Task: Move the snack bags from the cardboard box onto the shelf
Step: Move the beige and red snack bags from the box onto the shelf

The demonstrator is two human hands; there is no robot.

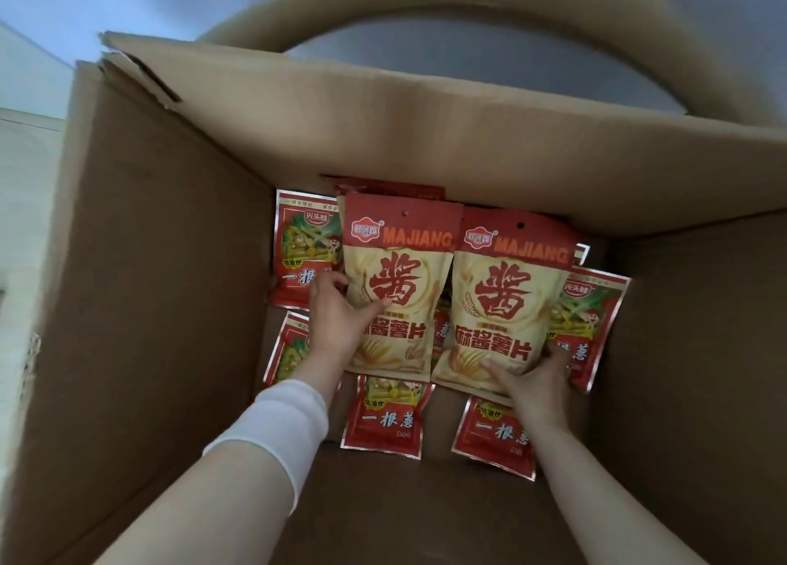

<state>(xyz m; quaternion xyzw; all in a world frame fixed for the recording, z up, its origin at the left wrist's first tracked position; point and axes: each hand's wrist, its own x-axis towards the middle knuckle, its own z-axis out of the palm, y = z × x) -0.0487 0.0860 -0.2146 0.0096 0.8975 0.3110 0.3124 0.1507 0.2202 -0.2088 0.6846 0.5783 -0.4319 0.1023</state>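
Observation:
I look down into a deep cardboard box [162, 292]. Two cream-and-red MAJIANG snack bags lie side by side on top of the pile inside. My left hand [336, 315] grips the left MAJIANG bag [398, 266] at its left edge, thumb across the front. My right hand [534, 379] holds the right MAJIANG bag [506, 292] at its lower right corner. Several smaller red snack bags lie flat on the box floor around them, among them one at the front middle [385, 420] and one at the front right [496, 439]. No shelf is in view.
The box's far flap [426, 138] leans over the back of the bags and hides what lies behind them. High brown walls close in on the left and on the right [690, 351]. A white sleeve [277, 428] covers my left forearm.

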